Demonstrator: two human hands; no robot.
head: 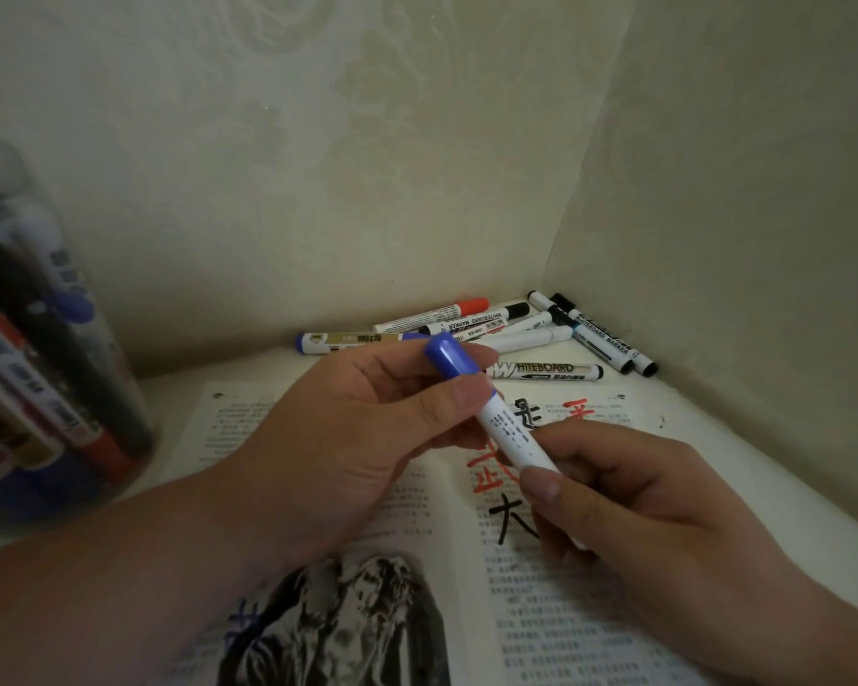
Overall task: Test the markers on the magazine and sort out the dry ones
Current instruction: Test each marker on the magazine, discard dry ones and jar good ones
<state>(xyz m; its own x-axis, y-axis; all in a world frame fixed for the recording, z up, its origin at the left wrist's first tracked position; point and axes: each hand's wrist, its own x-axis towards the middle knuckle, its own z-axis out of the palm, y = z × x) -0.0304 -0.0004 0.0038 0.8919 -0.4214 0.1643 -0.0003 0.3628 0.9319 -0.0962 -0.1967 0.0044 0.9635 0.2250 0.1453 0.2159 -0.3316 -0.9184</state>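
Now left hand (pixel 367 418) pinches the blue cap (pixel 449 356), right hand (pixel 630 497) pinches the whiteboard marker (pixel 511 433) barrel, over the near magazine (pixel 565 611); likely uncapping, so pull straight apart, barrel steady.

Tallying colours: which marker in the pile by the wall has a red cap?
The red-capped white marker lying rearmost, against the wall; the others show black, blue or white ends.

cam: head-worn, wide-angle, single view | faces: forward and down onto the desk (pixel 744 467), wall corner (pixel 583 180) at upper right | range: close, left hand (pixel 348 428) and right hand (pixel 640 492) fill centre and lower frame
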